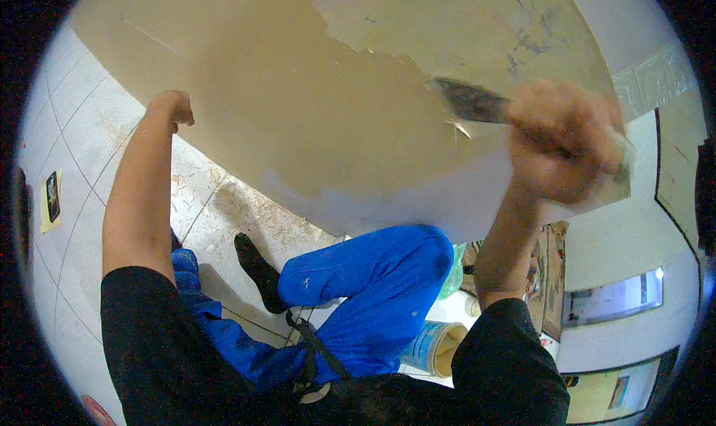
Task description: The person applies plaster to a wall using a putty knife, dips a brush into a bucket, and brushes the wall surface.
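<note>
A large tan panel (246, 113) spreads in front of me, with a paler, ragged-edged layer (440, 23) across its upper right part. My right hand (567, 142), smeared by motion, is closed around a scraper (473, 101). The scraper's dark blade points left and meets the ragged border of the pale layer, beside a small lifted flake (461, 130). My left hand (176, 108) is at the panel's left edge, its fingers bent over the rim and partly hidden.
Shavings (257, 210) litter the tiled floor (63, 277) below the panel. A bucket (440, 349) stands by my bent knee, near a green plastic bottle (452, 273). At the far left, a phone-like dark object (52, 196) lies on a yellowish sheet.
</note>
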{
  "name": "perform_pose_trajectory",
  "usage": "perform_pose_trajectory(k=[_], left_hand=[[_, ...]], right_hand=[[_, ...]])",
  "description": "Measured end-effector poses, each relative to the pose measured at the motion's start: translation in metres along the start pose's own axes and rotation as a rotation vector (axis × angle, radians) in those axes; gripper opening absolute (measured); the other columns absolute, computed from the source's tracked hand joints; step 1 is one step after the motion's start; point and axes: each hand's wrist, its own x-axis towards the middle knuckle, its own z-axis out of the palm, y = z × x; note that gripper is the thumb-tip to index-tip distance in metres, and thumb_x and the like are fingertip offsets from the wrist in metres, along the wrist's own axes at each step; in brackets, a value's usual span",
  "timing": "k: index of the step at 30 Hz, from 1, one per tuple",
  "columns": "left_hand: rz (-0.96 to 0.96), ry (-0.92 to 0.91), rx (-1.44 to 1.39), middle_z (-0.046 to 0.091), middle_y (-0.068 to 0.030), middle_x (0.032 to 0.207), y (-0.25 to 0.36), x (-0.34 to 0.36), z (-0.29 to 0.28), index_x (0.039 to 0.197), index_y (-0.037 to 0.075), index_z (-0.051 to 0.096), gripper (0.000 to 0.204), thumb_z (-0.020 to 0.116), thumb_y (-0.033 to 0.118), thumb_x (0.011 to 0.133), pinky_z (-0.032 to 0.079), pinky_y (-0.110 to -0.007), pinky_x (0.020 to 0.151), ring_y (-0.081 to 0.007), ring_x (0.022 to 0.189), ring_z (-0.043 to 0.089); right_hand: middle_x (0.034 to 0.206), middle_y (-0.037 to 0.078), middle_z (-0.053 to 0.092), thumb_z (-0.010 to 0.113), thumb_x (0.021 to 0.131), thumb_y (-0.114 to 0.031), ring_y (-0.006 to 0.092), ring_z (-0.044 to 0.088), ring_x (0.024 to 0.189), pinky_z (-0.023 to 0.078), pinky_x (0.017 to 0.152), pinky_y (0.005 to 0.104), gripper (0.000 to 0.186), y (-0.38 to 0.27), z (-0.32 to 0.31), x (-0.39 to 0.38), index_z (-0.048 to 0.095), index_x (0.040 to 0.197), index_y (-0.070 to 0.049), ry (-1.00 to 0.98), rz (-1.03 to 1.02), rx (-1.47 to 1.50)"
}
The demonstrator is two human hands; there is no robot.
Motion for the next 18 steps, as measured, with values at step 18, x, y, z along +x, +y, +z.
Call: perform_pose_trajectory(k=[18], left_hand=[[0.098, -0.061, 0.097, 0.074, -0.0119, 0.078, 0.020, -0.001, -0.011, 0.087, -0.002, 0.073, 0.039, 0.070, 0.037, 0.088, 0.057, -0.039, 0.060, -0.0218, 0.063, 0.069]], right_hand=[[0.064, 0.009, 0.062, 0.068, 0.075, -0.016, 0.0275, 0.061, 0.055, 0.053, 0.055, 0.0366, 0.014, 0.000, 0.020, -0.053, 0.062, 0.067, -0.007, 0.059, -0.193, -1.124]])
